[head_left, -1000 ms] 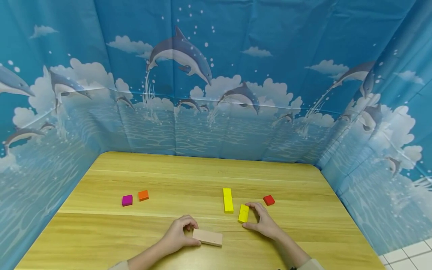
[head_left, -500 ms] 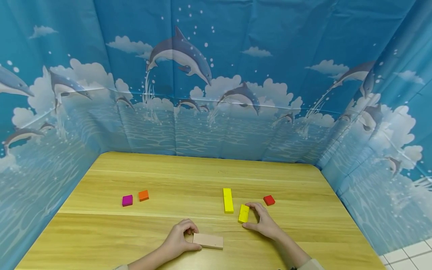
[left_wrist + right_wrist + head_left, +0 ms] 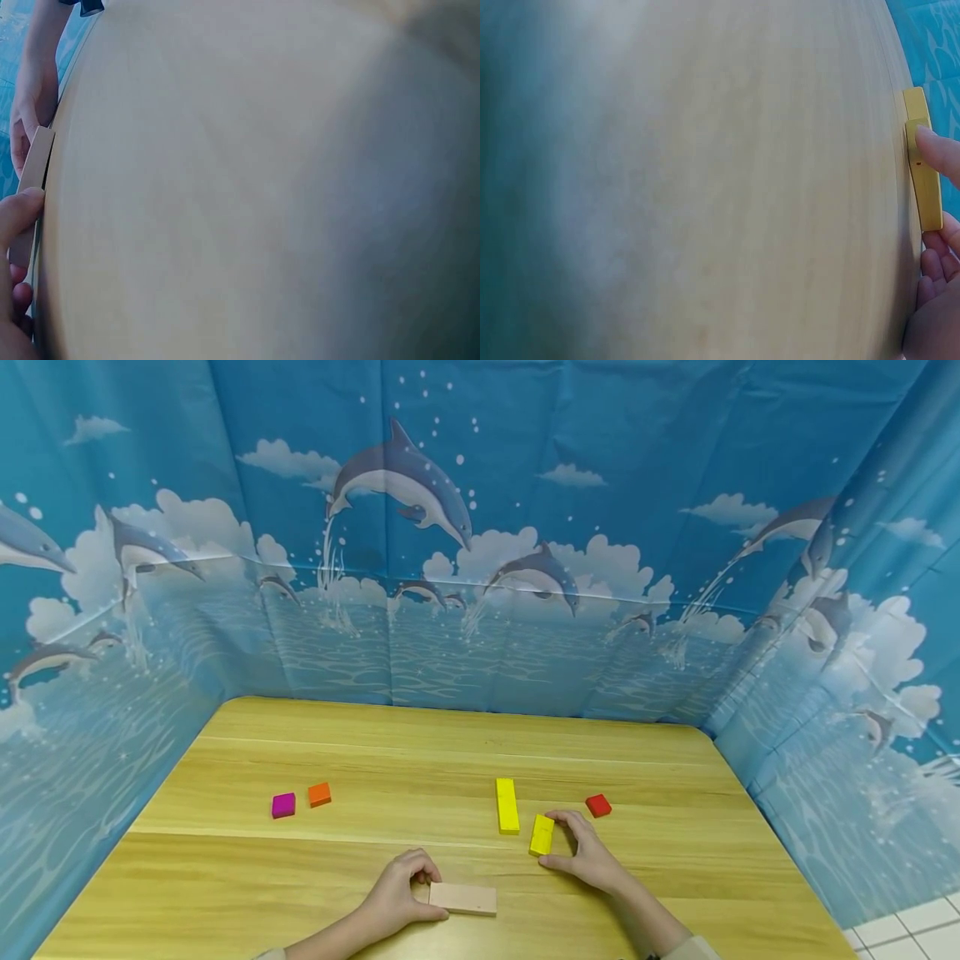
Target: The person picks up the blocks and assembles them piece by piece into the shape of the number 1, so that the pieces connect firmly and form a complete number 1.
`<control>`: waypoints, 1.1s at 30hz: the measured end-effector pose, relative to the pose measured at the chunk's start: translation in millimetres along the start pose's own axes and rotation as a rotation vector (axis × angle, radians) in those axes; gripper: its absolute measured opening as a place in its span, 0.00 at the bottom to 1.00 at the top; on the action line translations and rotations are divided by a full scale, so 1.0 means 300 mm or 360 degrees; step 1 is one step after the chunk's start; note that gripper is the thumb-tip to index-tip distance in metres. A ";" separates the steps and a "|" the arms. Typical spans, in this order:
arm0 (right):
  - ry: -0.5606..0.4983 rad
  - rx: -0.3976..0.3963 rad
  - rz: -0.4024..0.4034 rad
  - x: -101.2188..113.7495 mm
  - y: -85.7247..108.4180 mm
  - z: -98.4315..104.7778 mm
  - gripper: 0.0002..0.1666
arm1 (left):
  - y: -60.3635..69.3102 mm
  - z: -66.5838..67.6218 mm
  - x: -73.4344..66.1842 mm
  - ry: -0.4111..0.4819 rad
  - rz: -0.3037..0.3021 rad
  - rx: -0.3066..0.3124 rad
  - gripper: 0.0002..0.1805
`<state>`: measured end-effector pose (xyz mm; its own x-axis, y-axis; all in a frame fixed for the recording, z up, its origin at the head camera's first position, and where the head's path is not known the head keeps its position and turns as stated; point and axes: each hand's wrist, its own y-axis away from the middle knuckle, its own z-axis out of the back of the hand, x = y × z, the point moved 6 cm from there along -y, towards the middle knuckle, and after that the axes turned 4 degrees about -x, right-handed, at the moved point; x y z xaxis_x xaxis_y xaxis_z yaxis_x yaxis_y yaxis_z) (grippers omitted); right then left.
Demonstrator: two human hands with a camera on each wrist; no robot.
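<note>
My left hand (image 3: 396, 893) pinches the left end of a plain wooden block (image 3: 463, 898) between thumb and fingers, near the front of the table. In the left wrist view the thumb lies across that wooden block (image 3: 35, 161). My right hand (image 3: 588, 853) holds a shorter yellow block (image 3: 541, 835) by its two ends, thumb in front and fingers behind. That yellow block (image 3: 925, 180) also shows at the right edge of the right wrist view. Just left of it on the table lies a longer yellow block (image 3: 507, 806), apart from both hands.
A red block (image 3: 597, 805) lies beyond my right hand. At the left are a magenta block (image 3: 283, 806) and an orange block (image 3: 319, 794), close together. The wooden table (image 3: 420, 752) is bordered at the back and sides by a blue dolphin curtain (image 3: 480, 635).
The left hand and the wooden block have shifted slightly toward the table's front, and the block has turned a little straighter. The right hand and its yellow block have stayed in place.
</note>
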<state>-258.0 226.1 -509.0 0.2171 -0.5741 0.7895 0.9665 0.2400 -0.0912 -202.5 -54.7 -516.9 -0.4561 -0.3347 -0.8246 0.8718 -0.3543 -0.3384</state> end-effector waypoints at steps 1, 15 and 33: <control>-0.0002 0.0001 0.0001 0.000 0.000 0.000 0.38 | 0.000 0.000 0.000 -0.0003 -0.0003 0.0001 0.19; 0.0035 -0.0019 -0.0004 -0.015 -0.003 -0.002 0.38 | -0.003 -0.001 -0.009 -0.0114 -0.0031 -0.0002 0.20; -0.0075 -0.0019 -0.0034 -0.007 -0.001 0.003 0.38 | -0.005 -0.003 -0.011 -0.0187 0.0039 0.0073 0.21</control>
<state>-258.9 227.7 -510.0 0.1897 -0.5413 0.8191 0.9725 0.2184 -0.0808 -202.1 -52.4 -514.2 -0.4551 -0.4425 -0.7727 0.8749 -0.3834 -0.2958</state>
